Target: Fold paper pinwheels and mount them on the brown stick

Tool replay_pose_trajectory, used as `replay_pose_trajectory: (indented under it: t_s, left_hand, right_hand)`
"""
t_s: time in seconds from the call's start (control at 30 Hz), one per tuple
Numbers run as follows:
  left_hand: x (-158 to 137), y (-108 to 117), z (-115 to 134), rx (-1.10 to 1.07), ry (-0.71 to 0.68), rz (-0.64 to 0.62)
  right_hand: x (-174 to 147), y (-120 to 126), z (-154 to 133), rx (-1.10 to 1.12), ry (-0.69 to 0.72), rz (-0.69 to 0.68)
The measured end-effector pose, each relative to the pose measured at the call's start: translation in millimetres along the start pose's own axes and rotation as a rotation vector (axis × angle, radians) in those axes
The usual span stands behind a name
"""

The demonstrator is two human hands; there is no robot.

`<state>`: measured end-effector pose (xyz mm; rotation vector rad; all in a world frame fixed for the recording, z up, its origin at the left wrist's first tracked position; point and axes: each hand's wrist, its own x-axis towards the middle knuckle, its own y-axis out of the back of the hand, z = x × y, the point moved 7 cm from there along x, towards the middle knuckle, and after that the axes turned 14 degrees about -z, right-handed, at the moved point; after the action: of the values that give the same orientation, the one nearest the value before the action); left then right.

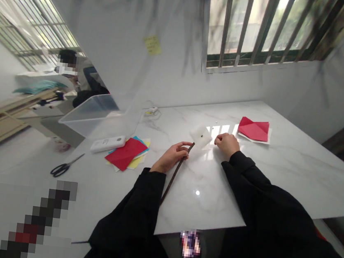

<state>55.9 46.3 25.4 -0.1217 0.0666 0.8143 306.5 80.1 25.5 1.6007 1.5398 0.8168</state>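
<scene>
My left hand [171, 157] pinches a thin dark brown strip [174, 175] near its upper end. The strip slants down toward the table's front edge, its lower end beside my left sleeve. Just beyond that hand lies a pale, see-through piece [198, 135] with a small dark spot in it; I cannot tell its material. To the right of the pale piece, my right hand [227, 146] is closed low over the white marbled table [297, 176]. Its fingertips are curled together, and what they hold, if anything, cannot be made out.
Left of my hands lie red, yellow and blue paper sheets [127, 153], a white oblong device [108, 143] and black-handled scissors [61, 169]. A clear plastic bin [91, 113] stands behind. More red sheets [254, 130] lie at the right. A person [86, 73] sits at the far left.
</scene>
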Motion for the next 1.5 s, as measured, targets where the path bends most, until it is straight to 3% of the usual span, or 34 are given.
replay_pose_trajectory:
  t_s: [0.23,0.57,0.87,1.13,1.3,1.5]
  left_hand:
    - [-0.6,1.0,0.8,-0.014,-0.011,0.017]
    - [1.2,3.4,-1.9,-0.027,-0.02,0.028]
    - [2.6,-3.0,-2.7,0.065,-0.028,-0.049]
    - [1.8,0.8,-3.6,0.047,-0.017,-0.019]
    - [1.4,3.7,-3.8,-0.014,-0.021,0.026]
    - [-2.9,21.6,-5.8,-0.327,-0.07,0.239]
  right_hand:
    - [3.6,-2.1,5.0,0.031,-0.001,0.018]
    - [-5.6,0.8,-15.1,0.181,0.164,0.089]
    - [-16.9,18.7,-33.0,0.044,0.278,0.154]
    - [-10.0,28.6,-5.3,-0.072,-0.038,0.152]
    - [-9.4,25.9,-4.8,-0.023,-0.002,0.146]
    - [-8.7,4.5,-21.8,0.078,0.117,0.073]
